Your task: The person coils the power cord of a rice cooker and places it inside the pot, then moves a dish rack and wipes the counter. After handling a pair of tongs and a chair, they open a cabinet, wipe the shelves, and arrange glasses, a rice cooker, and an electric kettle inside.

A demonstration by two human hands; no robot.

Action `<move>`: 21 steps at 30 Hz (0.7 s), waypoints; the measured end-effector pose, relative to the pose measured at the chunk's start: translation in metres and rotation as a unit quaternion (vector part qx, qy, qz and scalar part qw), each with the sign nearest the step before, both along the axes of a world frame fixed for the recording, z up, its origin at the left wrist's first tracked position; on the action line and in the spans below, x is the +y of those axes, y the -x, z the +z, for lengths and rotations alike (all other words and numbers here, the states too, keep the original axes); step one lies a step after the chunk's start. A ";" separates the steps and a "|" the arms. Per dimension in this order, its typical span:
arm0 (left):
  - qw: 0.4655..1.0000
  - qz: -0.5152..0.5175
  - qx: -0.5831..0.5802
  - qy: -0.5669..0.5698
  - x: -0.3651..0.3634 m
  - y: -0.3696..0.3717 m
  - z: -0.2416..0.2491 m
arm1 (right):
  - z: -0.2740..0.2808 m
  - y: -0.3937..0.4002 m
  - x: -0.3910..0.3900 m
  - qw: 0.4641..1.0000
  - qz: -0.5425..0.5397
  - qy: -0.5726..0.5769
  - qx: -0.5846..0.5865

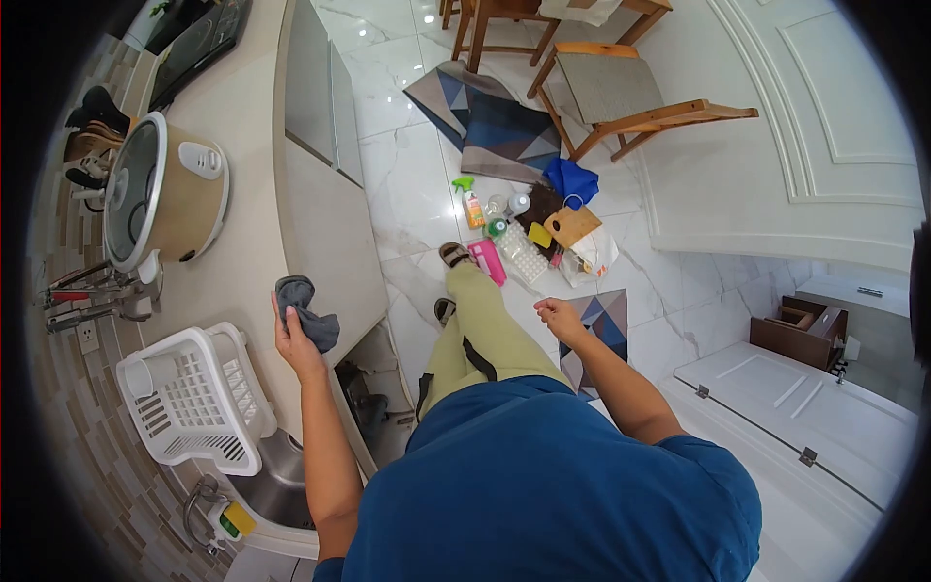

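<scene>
My left hand [294, 341] holds a dark grey cloth [308, 312] at the edge of the beige countertop [238, 281], with part of the cloth hanging past the edge. Out over the floor, to the right of my legs, my right hand [561, 318] is closed with its fingers curled; whether something small is in it cannot be made out. On the floor ahead lie a spray bottle [472, 206], a pink pack [487, 262], a clear egg tray [524, 254], a yellow sponge [539, 234] and a blue bag [572, 181].
The counter carries a rice cooker [165, 192], a white dish rack [194, 393] and a sink [276, 475]. Below it a cabinet [373, 398] stands open. Patterned mats [504, 131] and wooden chairs [611, 92] are ahead; a white door [805, 388] is at the right.
</scene>
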State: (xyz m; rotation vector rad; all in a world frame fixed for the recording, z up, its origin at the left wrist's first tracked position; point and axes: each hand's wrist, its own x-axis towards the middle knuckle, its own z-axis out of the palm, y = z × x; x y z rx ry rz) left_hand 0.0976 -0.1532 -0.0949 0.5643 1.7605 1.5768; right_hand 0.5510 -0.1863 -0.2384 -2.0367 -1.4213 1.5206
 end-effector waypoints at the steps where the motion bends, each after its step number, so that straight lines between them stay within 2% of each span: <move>1: 1.000 -0.001 -0.001 -0.008 0.001 0.003 -0.004 | 0.002 0.001 0.005 1.000 -0.001 -0.008 -0.001; 3: 0.998 -0.007 0.064 0.023 -0.002 0.006 -0.012 | 0.011 0.003 0.006 1.000 0.021 -0.019 -0.007; 7: 0.993 -0.013 0.115 0.020 -0.005 0.001 -0.011 | 0.028 -0.002 0.017 0.998 0.036 -0.050 -0.029; 9: 0.982 -0.010 0.182 0.051 -0.005 -0.004 -0.010 | 0.032 -0.013 0.029 1.000 -0.024 0.016 -0.014; 10: 0.983 -0.012 0.180 0.042 -0.006 -0.004 -0.013 | 0.029 -0.023 0.037 0.999 -0.028 0.007 -0.016; 13: 0.975 0.002 0.217 0.041 -0.005 -0.006 -0.011 | 0.036 -0.057 0.075 0.991 -0.130 -0.022 0.023; 15: 0.975 0.003 0.217 0.046 -0.005 -0.006 -0.009 | 0.057 -0.085 0.114 0.982 -0.182 -0.042 -0.021; 17: 0.976 0.005 0.208 0.067 -0.005 -0.007 -0.008 | 0.058 -0.130 0.159 0.948 -0.285 -0.110 0.092; 19: 0.973 0.012 0.223 0.059 -0.005 -0.005 -0.012 | 0.074 -0.172 0.208 0.926 -0.335 -0.169 0.037; 21: 0.972 0.026 0.220 0.072 -0.004 -0.009 -0.011 | 0.093 -0.214 0.258 0.882 -0.420 -0.205 0.065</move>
